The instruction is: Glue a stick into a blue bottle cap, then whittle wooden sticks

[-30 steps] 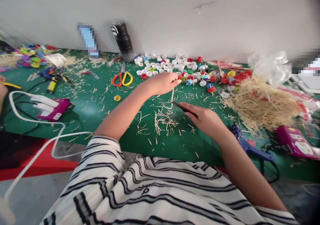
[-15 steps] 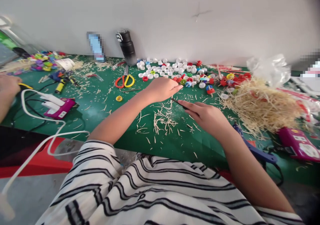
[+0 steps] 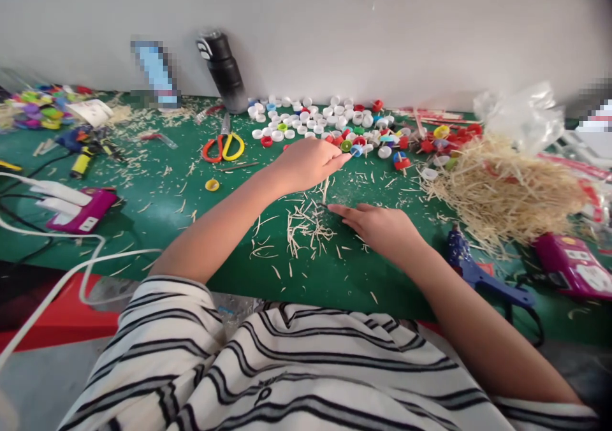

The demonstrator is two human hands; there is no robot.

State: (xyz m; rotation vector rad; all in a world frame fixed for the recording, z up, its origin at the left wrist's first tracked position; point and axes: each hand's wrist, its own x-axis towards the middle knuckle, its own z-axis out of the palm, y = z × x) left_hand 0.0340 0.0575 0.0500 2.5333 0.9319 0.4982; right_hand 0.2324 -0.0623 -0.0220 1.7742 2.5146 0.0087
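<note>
My left hand [image 3: 310, 163] is closed, fingers pinched on a thin pale wooden stick [image 3: 326, 190] that points down toward the table. My right hand [image 3: 382, 227] is closed round a small dark knife [image 3: 324, 206], mostly hidden by the fingers. The blade tip lies by the stick's lower end. Below the hands a heap of curled wood shavings [image 3: 308, 230] lies on the green tabletop [image 3: 335, 284]. Scissors [image 3: 223, 145] with red and yellow handles lie left of my left hand, near a yellow bottle cap [image 3: 211, 185].
White and coloured bottle caps [image 3: 306, 118] spread along the wall, beside a black bottle [image 3: 222, 71]. At right are a pile of thin wooden sticks [image 3: 511, 195], a blue glue gun [image 3: 488, 284] and a purple power strip [image 3: 574, 265]. Another purple strip [image 3: 90, 211] with white cables stands left.
The knife has slid down along the stick, my right hand moving lower and slightly left. The camera view has shifted, and the other person's hand at far left is out of view.
</note>
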